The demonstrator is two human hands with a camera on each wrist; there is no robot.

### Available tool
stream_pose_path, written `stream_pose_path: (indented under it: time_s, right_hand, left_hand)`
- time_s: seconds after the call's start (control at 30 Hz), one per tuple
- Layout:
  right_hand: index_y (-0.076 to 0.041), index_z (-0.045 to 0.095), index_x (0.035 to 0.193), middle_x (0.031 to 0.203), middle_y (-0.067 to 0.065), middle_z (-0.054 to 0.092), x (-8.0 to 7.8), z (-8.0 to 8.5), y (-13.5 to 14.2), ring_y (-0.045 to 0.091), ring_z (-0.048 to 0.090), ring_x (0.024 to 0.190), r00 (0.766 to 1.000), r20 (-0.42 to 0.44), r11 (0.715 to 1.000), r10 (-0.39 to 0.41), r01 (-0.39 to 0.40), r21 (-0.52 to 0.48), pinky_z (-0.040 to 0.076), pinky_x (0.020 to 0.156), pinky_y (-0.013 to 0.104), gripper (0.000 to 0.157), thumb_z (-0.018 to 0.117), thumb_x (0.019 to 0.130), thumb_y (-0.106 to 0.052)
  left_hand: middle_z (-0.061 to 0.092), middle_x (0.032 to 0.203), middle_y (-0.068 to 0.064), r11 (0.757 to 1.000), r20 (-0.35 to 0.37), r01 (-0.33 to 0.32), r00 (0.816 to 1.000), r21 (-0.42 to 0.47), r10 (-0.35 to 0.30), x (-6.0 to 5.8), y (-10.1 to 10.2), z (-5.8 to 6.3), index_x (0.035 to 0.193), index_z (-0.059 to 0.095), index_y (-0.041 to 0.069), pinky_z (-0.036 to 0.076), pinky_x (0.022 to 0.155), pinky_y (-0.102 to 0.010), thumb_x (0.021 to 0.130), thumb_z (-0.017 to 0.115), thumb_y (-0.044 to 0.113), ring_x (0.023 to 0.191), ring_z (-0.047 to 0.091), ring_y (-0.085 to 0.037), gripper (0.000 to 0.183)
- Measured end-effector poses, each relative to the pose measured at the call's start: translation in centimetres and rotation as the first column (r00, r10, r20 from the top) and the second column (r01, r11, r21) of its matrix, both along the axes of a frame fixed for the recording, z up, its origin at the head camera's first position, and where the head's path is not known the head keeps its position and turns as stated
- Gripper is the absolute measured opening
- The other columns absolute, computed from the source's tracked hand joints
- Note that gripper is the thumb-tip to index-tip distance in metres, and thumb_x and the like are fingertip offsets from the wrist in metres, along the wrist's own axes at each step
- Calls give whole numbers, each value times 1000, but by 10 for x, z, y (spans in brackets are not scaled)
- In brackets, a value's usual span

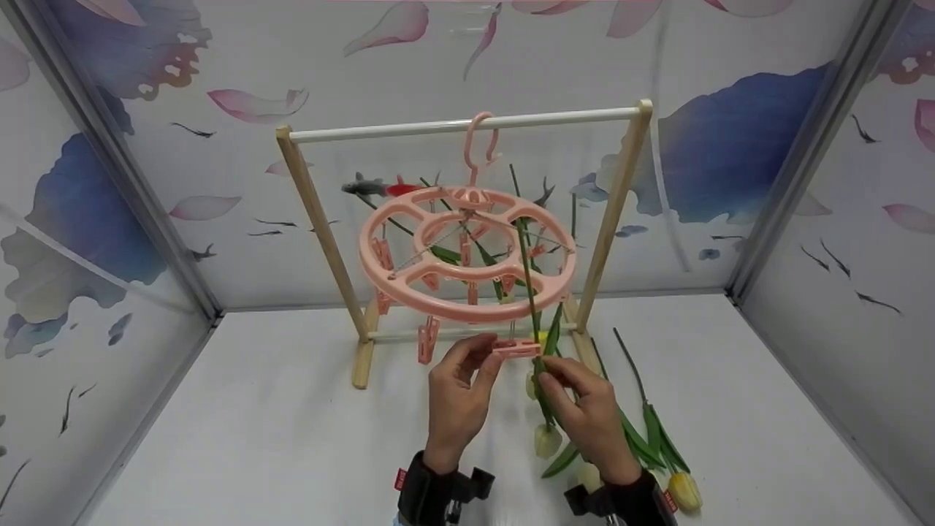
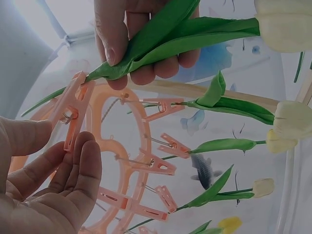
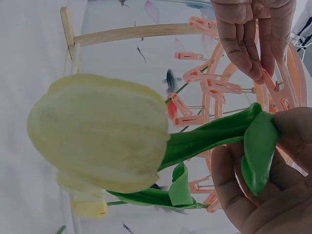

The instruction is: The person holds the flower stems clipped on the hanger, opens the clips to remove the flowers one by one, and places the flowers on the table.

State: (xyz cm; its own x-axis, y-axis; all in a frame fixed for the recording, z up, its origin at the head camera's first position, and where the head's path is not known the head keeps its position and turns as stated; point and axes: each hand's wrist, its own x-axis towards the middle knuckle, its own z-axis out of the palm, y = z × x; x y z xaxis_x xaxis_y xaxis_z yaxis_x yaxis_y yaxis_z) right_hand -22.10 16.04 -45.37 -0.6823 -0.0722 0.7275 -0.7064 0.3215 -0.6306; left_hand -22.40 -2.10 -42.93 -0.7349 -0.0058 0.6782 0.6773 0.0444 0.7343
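Observation:
My left hand [image 1: 459, 398] pinches a pink clip [image 1: 517, 349] that hangs from the front of the round pink drying hanger [image 1: 467, 313]. Beside it, my right hand [image 1: 590, 409] holds an artificial white tulip [image 3: 97, 131] by the stem and leaf base, with its bloom pointing down. The tulip's stem lies at the mouth of the clip [image 2: 73, 109] in the left wrist view. Whether the clip bites on the stem I cannot tell. Several other tulips hang from clips behind, among them a white tulip [image 2: 292, 119] and a yellow tulip [image 2: 280, 141].
The hanger hooks over the white bar [image 1: 380, 131] of a wooden-legged rack [image 1: 321, 226]. Another yellow tulip [image 1: 684, 491] lies on the white tabletop [image 1: 277, 438] at the right. Pink clips [image 1: 427, 340] dangle around the ring. Patterned panels [image 1: 730, 146] enclose the table.

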Motion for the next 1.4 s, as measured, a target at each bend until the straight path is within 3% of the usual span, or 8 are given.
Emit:
stream_pose_path:
  time_s: [0.5,0.57,0.63,0.73,0.87,0.97,1.17,1.4]
  right_hand:
    - [0,74,116,97,6,74,0,2,1,8,68,88,999,42,1000,-17,16,10,54,80,16,22,66,97,6]
    - [1,74,116,97,7,73,0,2,0,8,68,88,999,34,1000,-14,13,8,54,80,15,22,67,96,7]
    - [0,74,116,96,6,73,0,2,0,8,68,88,999,30,1000,-15,14,8,54,80,15,22,67,96,7]
    - [0,74,115,96,6,73,0,2,1,8,68,87,999,27,1000,-23,23,13,54,80,15,22,68,96,6]
    - [-1,75,115,96,6,73,0,3,1,8,68,87,998,37,999,-42,41,21,53,80,16,21,68,96,5]
    - [-1,75,114,95,7,74,0,3,1,8,68,87,998,44,999,-51,50,22,54,79,16,20,69,96,4]
    - [1,75,113,95,10,73,0,3,1,9,68,86,998,35,998,-58,57,20,53,78,16,20,70,95,5]
    - [1,75,113,96,7,74,0,2,2,8,68,86,998,25,998,-62,62,16,53,78,15,20,71,93,6]
  left_hand:
    - [71,117,-15,1000,-50,17,999,-1,-17,-5,-3,-4,128,65,0,57,90,-35,104,63,9,104,70,-26,27]
    - [71,118,-14,999,-81,33,996,-4,-33,-9,-4,-9,130,64,1,57,91,-34,104,61,9,106,69,-25,27]
    - [69,123,-12,999,-139,52,989,1,-51,-25,-4,-32,135,62,2,55,94,-32,106,58,9,111,68,-22,30]
    - [69,125,-11,998,-153,61,986,0,-61,-28,-4,-37,137,61,4,55,96,-32,106,58,8,114,67,-21,31]
    - [70,121,-14,999,-83,48,995,-1,-48,-9,-5,-11,132,64,2,57,93,-36,105,61,11,110,69,-25,28]
    - [71,119,-17,1000,-30,31,999,-1,-31,-3,-5,-4,129,64,-1,57,92,-36,104,62,9,108,69,-28,27]
    - [70,115,-23,1000,-16,-5,1000,-20,5,-1,-3,-1,125,64,-7,58,89,-36,100,63,-5,103,69,-32,26]
    - [72,116,-13,1000,-10,-11,1000,-18,11,0,-3,-1,125,67,2,58,88,-34,102,64,8,102,70,-23,24]
